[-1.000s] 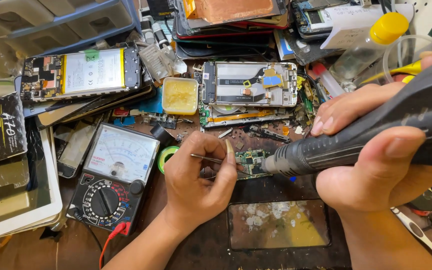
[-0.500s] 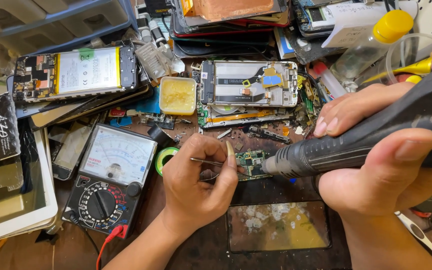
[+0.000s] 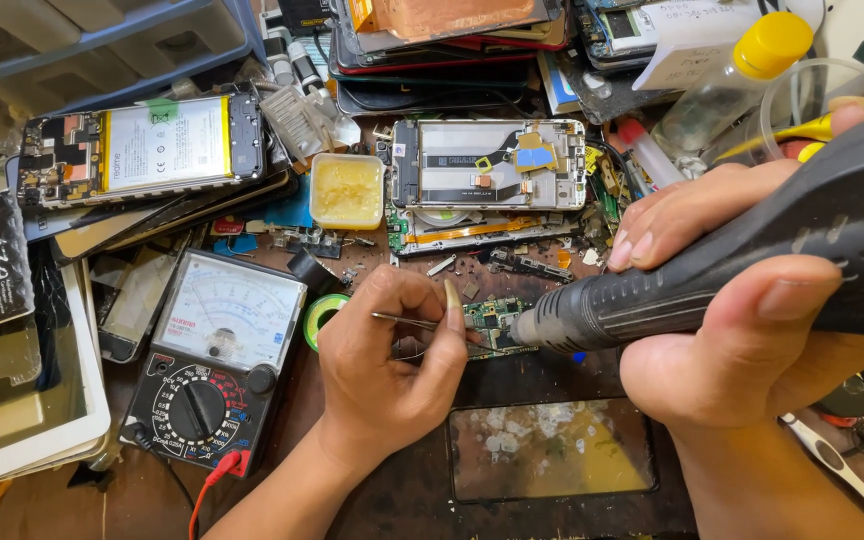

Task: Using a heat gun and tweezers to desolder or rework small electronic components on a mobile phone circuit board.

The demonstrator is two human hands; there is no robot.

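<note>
Head view: the small green board [image 3: 492,322] lies on the dark mat [image 3: 422,480], just between the two hands. The left hand [image 3: 387,375] pinches thin tweezers [image 3: 407,319] whose tips touch the board. The right hand [image 3: 742,330] is wrapped around a thick black tool [image 3: 712,275], its nozzle just beside the board. A meter [image 3: 214,370] and green tape [image 3: 322,312] sit left; opened phones [image 3: 487,165], a paste tub [image 3: 348,190] and a bottle [image 3: 727,85] crowd the wooden bench behind.

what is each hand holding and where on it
Left hand pinches thin metal tweezers near their rear end. Right hand wraps the dark ribbed hot-air tool handle around its middle.
</note>
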